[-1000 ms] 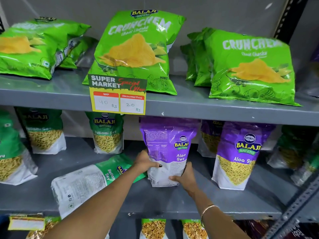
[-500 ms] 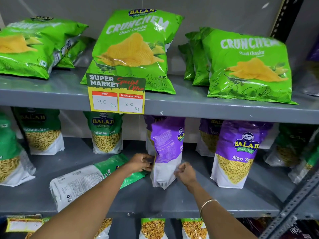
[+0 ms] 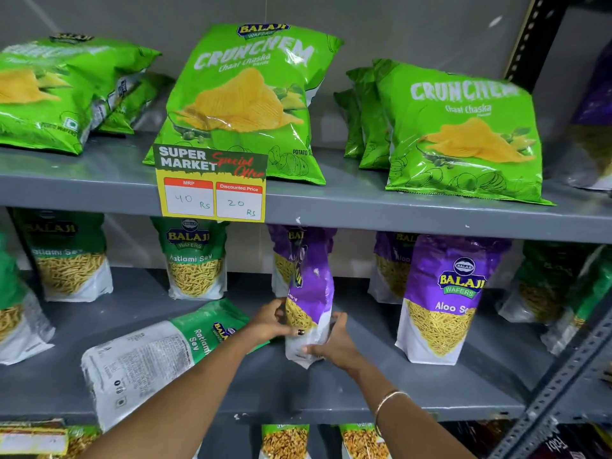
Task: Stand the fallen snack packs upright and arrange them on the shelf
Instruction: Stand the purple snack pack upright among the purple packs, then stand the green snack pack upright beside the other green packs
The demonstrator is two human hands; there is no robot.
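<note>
Head view: purple Aloo Sev pack [image 3: 311,293] stands upright, edge-on, its white base gripped between left hand [image 3: 270,323] and right hand [image 3: 334,346].

I can't read the purple sev pouch [image 3: 311,293] turned edge-on; dark green packs [image 3: 549,279] far right are blurred; bottom-row packs [image 3: 284,442] cut off.

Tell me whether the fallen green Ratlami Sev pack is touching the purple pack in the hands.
Cannot tell. In the head view the left hand and wrist cover the spot where the fallen Ratlami Sev pack would meet the purple Aloo Sev pack.
</note>
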